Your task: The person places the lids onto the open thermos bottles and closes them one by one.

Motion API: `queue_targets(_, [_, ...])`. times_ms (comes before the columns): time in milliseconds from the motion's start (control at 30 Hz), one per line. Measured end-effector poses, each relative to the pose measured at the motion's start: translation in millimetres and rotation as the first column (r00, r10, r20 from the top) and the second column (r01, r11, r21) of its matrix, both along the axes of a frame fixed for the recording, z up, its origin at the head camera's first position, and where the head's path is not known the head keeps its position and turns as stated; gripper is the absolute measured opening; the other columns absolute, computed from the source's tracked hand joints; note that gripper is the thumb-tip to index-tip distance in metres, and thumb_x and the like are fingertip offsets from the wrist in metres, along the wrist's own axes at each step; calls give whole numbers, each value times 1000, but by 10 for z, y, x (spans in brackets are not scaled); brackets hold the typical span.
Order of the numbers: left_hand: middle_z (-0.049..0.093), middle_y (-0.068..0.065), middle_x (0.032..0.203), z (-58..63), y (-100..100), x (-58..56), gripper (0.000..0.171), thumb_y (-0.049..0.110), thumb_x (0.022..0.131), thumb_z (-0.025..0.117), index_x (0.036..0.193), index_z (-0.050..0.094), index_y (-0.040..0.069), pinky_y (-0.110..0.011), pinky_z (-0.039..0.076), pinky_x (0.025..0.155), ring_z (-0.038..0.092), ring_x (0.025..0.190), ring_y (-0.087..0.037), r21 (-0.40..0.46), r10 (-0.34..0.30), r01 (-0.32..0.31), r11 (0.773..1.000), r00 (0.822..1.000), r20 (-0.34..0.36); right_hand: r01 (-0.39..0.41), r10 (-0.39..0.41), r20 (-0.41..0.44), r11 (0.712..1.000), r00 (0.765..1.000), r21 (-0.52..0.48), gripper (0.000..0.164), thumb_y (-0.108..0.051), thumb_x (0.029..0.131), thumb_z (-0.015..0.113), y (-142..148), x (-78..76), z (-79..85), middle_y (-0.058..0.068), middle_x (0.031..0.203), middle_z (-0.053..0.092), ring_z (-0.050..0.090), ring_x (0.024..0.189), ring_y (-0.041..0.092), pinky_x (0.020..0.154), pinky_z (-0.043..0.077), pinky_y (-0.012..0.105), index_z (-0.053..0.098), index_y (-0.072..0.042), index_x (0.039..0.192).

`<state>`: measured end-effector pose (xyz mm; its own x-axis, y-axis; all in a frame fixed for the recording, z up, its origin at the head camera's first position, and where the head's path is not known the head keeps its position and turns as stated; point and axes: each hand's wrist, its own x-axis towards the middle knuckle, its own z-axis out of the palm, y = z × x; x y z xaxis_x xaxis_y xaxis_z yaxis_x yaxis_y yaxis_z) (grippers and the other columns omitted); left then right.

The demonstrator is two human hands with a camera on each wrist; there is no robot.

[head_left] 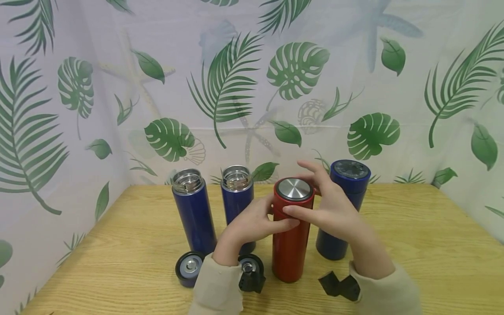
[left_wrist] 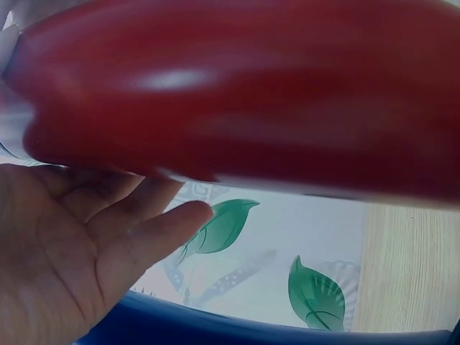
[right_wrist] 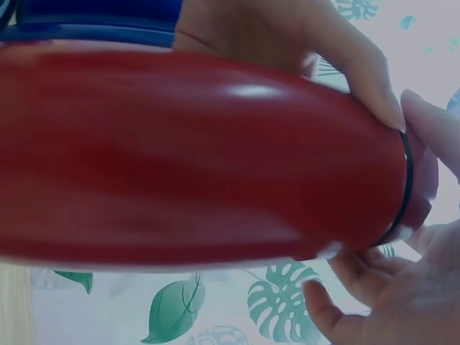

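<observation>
A red thermos (head_left: 289, 249) with a silver disc on its lid stands upright before me. My left hand (head_left: 252, 221) grips it below the lid, thumb across the front and fingers behind. Around the lid curl the thumb and fingers of my right hand (head_left: 330, 210), with the index finger raised. A dark seam between lid and body shows in the right wrist view, the left thumb just under it and the right thumb on the lid (right_wrist: 424, 172). The red body (left_wrist: 251, 93) fills much of the left wrist view, above the left palm (left_wrist: 50, 251).
Two lidless blue thermoses, one at far left (head_left: 194, 218) and one nearer (head_left: 237, 201), show steel necks. Their likely lids, a left one (head_left: 190, 267) and another (head_left: 252, 262) partly behind the left sleeve, lie in front. A lidded blue thermos (head_left: 334, 243) stands behind my right hand.
</observation>
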<state>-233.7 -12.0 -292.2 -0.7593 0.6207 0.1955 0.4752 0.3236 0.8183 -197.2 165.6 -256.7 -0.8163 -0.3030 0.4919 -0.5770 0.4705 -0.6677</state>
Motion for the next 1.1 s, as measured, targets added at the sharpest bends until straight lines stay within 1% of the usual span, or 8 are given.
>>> queue_targets(267, [56, 6, 109, -12, -2, -11, 48, 31, 80, 64, 123, 47, 19, -26, 47, 71, 53, 94, -11, 29, -8, 8, 1000, 1000, -8, 164, -164, -53, 986, 985, 3, 80, -23, 65, 79, -103, 20, -30, 11, 106, 53, 52, 94, 24, 74, 47, 43, 33, -11, 130])
queue_targets(400, [57, 6, 108, -8, -6, -3, 48, 30, 79, 64, 123, 47, 19, -25, 47, 72, 53, 93, -10, 24, -4, 4, 1000, 1000, -23, 236, -234, -73, 971, 969, 20, 80, -27, 64, 79, -153, 40, -30, 11, 101, 52, 50, 93, 24, 72, 47, 42, 34, -11, 128])
queue_targets(533, [57, 6, 108, -5, -4, 3, 48, 29, 79, 65, 123, 48, 19, -25, 46, 73, 54, 92, -9, 21, 1, 0, 1000, 1000, -30, 288, -285, -77, 957, 956, 37, 80, -30, 64, 79, -189, 59, -30, 11, 100, 49, 49, 91, 25, 71, 47, 42, 34, -13, 128])
queue_targets(633, [57, 6, 106, 0, -2, 4, 48, 29, 79, 65, 122, 48, 19, -25, 46, 72, 54, 90, -9, 17, 9, -9, 1000, 1000, -26, 290, -286, -81, 956, 955, 44, 81, -30, 64, 79, -193, 61, -30, 12, 101, 49, 50, 91, 25, 71, 47, 42, 33, -13, 129])
queue_targets(733, [57, 6, 106, 4, -7, 2, 49, 31, 79, 65, 123, 48, 18, -25, 46, 71, 54, 89, -9, 10, 19, -19, 1000, 999, -30, 227, -222, -78, 972, 972, 56, 82, -27, 66, 78, -157, 39, -28, 13, 103, 49, 51, 92, 26, 75, 46, 44, 30, -11, 131])
queue_targets(867, [57, 5, 106, 9, -21, 3, 49, 34, 80, 63, 123, 47, 17, -26, 46, 71, 54, 91, -10, 3, 13, -13, 1000, 999, -33, 34, -34, -10, 999, 999, 17, 83, -15, 71, 74, -60, -3, -21, 14, 112, 49, 51, 100, 27, 84, 40, 51, 22, -11, 135])
queue_targets(967, [57, 4, 107, 10, -27, 5, 49, 34, 81, 62, 123, 46, 17, -26, 46, 72, 54, 93, -10, 2, 3, -3, 1000, 1000, -22, -90, 91, 38, 996, 995, -29, 81, -10, 75, 70, -2, -21, -21, 15, 121, 45, 48, 106, 27, 88, 35, 53, 18, -13, 137])
queue_targets(1100, [58, 3, 108, 13, -22, 5, 48, 31, 80, 63, 124, 46, 17, -26, 46, 73, 54, 95, -11, 9, 1, -1, 1000, 1000, -11, -149, 150, 28, 988, 988, -45, 79, -7, 77, 67, 19, -27, -26, 17, 124, 44, 47, 109, 27, 90, 33, 53, 16, -13, 138])
